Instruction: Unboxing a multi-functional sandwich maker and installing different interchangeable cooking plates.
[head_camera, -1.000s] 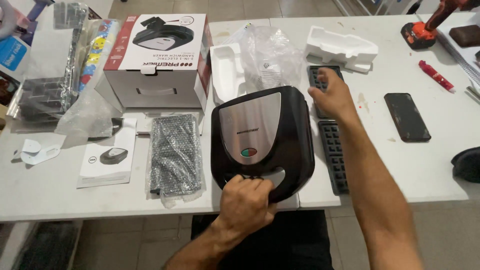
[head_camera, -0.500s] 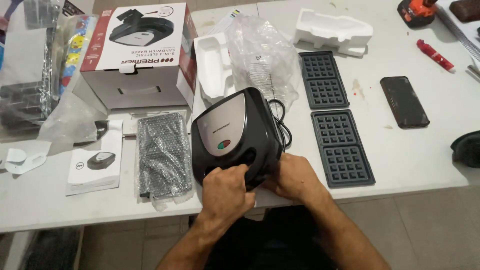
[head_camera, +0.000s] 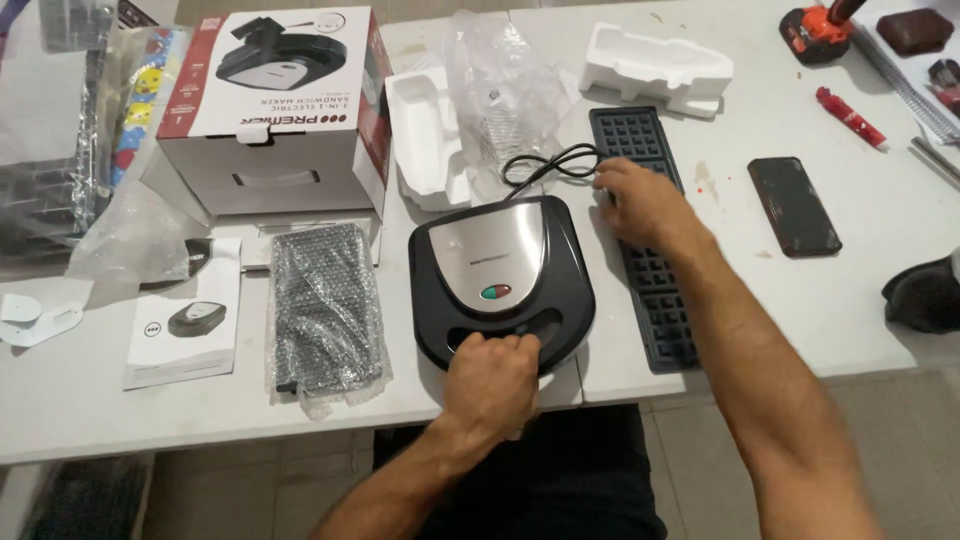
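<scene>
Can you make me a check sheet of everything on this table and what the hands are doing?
Surface: white table, two tops butted together.
Job's things: black and silver sandwich maker, closed, lying flat; two black waffle plates end to end right of it.
Clutter: product box, foam inserts, plastic bag, bubble-wrapped plate, booklet, phone, red marker.
Hands: left hand grips the maker's front handle; right hand rests on the far waffle plate.
Cables: black cord looped behind the maker.
Surroundings: tiled floor below; orange power tool at the far edge.
</scene>
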